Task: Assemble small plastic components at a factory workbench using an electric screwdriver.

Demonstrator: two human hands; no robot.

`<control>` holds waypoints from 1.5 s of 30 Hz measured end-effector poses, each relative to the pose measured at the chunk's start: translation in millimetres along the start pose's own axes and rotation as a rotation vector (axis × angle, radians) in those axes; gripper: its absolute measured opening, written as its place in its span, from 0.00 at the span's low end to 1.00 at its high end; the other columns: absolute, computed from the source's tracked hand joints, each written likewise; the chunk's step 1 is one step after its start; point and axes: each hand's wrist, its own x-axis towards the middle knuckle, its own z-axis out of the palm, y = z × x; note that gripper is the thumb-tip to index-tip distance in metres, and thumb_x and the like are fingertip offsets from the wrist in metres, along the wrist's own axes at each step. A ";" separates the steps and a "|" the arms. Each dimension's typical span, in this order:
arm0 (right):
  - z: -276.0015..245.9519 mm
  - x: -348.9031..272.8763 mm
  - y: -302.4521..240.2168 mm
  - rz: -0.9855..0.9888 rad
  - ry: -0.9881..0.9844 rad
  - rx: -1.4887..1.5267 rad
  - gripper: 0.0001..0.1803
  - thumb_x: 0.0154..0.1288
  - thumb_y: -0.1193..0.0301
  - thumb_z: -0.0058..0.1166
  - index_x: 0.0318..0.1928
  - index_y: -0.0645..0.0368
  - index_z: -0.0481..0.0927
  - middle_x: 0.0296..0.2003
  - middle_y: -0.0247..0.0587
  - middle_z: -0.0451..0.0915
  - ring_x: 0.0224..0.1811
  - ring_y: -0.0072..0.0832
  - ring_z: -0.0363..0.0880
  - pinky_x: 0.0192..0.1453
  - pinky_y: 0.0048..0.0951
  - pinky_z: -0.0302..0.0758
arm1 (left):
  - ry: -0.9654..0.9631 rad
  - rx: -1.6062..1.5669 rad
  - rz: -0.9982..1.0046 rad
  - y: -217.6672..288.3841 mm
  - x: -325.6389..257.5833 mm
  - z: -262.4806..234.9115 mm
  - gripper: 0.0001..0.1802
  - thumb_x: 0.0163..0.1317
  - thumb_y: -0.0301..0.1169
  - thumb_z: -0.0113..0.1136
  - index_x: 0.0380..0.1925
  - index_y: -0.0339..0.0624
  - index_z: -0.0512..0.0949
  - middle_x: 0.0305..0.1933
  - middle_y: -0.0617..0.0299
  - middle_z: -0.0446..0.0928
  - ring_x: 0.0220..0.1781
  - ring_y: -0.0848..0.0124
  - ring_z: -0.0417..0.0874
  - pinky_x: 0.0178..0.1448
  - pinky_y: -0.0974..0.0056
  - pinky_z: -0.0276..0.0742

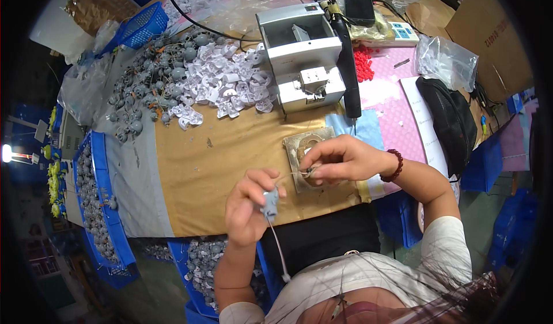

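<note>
My left hand (245, 203) is closed on a small grey plastic housing (269, 205), held above the near edge of the table. From its underside a pale cable (279, 243) hangs down, ending in a small plug. A thin wire (288, 177) stretches from the housing across to my right hand (348, 160). There, thumb and forefinger pinch the wire's end, with a small part whose kind is too small to make out. Partly hidden beneath the right hand lies a square, worn fixture block (292, 145) with a round recess.
Behind the fixture stands a white machine (305, 65), with a black electric screwdriver (349, 70) hanging beside it. White plastic pieces (230, 79) and grey wired housings (152, 76) are heaped at left. Red parts (363, 65) lie at right, near a black pouch (446, 122). Blue bins (103, 168) flank the table.
</note>
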 end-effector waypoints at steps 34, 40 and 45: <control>-4.3 -22.8 60.8 -0.301 0.145 -1.532 0.20 0.58 0.70 0.58 0.52 0.61 0.81 0.46 0.42 0.75 0.42 0.35 0.79 0.40 0.34 0.79 | -0.121 1.737 0.329 -82.7 6.9 -4.6 0.22 0.53 0.24 0.65 0.52 0.42 0.82 0.61 0.55 0.75 0.65 0.55 0.74 0.66 0.47 0.70; -34.0 -45.6 41.6 0.011 0.241 -0.934 0.20 0.61 0.79 0.63 0.54 0.57 0.80 0.49 0.43 0.78 0.45 0.39 0.81 0.45 0.34 0.81 | -0.211 1.941 0.302 -101.3 5.4 -13.4 0.23 0.56 0.30 0.66 0.54 0.43 0.81 0.61 0.54 0.76 0.65 0.57 0.74 0.63 0.51 0.70; -40.2 -36.3 55.1 -0.115 0.406 -0.693 0.20 0.61 0.84 0.62 0.54 0.61 0.79 0.49 0.39 0.79 0.51 0.28 0.80 0.55 0.28 0.78 | -0.227 1.886 0.323 -103.2 7.6 -16.7 0.22 0.56 0.29 0.65 0.53 0.40 0.81 0.58 0.55 0.78 0.64 0.59 0.76 0.62 0.52 0.71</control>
